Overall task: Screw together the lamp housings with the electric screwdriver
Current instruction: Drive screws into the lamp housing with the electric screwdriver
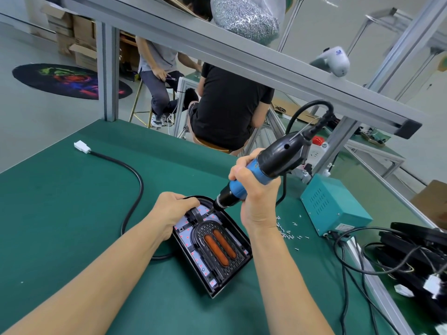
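Black lamp housing (217,250) sits flat on the green counter (60,213), rounded end away from me, two orange strips showing in the middle. Left hand (169,213) rests on its far left edge, fingers curled over the rim, pinning it down. Right hand (251,189) is wrapped tight round the blue screwdriver (254,175), tilted, bit touching the housing's top end. Loose screws (287,232) lie just right of it, near a teal box (333,204). Black cable (135,189) loops off left.
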Motion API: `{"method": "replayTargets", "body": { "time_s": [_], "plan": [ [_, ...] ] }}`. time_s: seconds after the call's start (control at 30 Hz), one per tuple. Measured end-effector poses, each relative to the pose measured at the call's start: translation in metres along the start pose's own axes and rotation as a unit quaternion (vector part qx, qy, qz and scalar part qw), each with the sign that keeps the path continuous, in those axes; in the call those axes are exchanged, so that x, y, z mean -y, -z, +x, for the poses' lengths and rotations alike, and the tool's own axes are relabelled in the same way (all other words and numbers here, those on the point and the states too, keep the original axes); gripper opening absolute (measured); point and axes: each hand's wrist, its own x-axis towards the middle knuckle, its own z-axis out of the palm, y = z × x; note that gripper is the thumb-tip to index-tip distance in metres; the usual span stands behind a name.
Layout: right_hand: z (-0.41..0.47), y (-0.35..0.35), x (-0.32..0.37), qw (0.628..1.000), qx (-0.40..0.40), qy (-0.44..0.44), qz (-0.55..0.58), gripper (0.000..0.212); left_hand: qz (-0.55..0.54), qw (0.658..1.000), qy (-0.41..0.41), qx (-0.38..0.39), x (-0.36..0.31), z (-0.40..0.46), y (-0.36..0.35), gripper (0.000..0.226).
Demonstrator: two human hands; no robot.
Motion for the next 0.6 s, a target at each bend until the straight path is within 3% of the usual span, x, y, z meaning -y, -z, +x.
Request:
{"method": "replayTargets", "body": {
  "time_s": [0.2, 0.37, 0.6],
  "plan": [
    [-0.0021, -0.0008, 0.0002, 1.000, 0.019, 0.003, -0.006, 0.036, 0.007, 1.000, -0.011, -0.004, 0.0034, 0.0012, -0.0046, 0.011],
    [-0.0066, 0.0017, -0.0008, 1.000, -0.003, 0.001, 0.020, 0.031, 0.012, 1.000, -0.017, -0.010, 0.0068, 0.0029, -0.0045, 0.025],
    [-0.0063, 0.0023, -0.0006, 1.000, -0.018, 0.002, -0.008, 0.019, 0.023, 0.999, -0.023, -0.005, 0.0089, 0.0083, -0.0054, 0.026]
  ]
}}
